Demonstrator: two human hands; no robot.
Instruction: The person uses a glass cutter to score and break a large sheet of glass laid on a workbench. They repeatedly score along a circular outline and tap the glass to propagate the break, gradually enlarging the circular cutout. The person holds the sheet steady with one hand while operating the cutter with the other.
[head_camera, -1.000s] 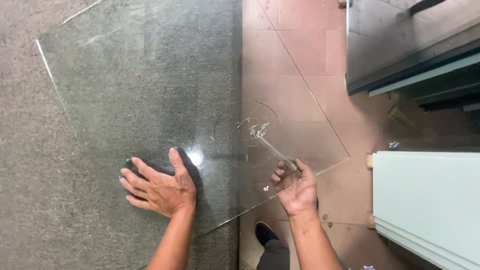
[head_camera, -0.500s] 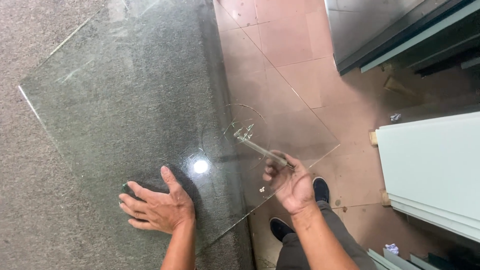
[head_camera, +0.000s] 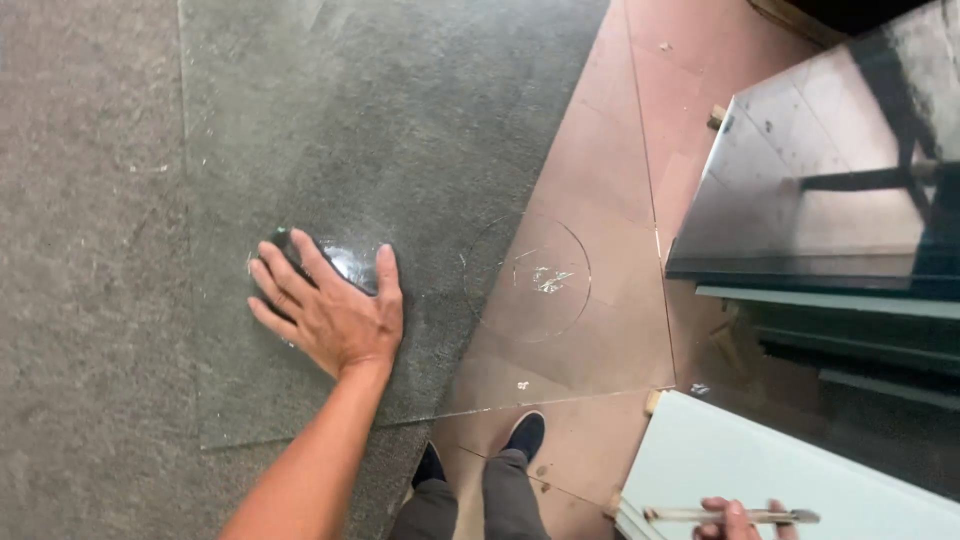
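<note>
Here the left hand (head_camera: 325, 312) lies flat, palm down w/ fingers spread open, pressing on a large clear glass sheet (head_camera: 400, 120) that rests on a grey carpeted worktop (head_camera: 90, 300). The sheet's right part overhangs the worktop edge, so the reddish tile floor (head_camera: 600, 150) shows thru it. A circle (head_camera: 528, 278) is scored in that overhanging part, w/ a small whitish smear at its centre; the circle sits to the right of the left hand, apart from it. A bright glare spot shows on the glass just above the left fingers. The right hand (head_camera: 745, 517) is low at the bottom edge of view, only partly visible, fingers closed round a slim glass cutter (head_camera: 730, 516) held roughly level, well apart from the sheet. Under it is a pale whitish panel (head_camera: 780, 470) lying near the sheet's lower right corner. To the upper right, dark stacked glass panes (head_camera: 830, 180) w/ greenish edges reflect the surroundings. The person's dark shoes (head_camera: 525, 435) and grey trouser legs stand on the tiles below the sheet's near edge.
</note>
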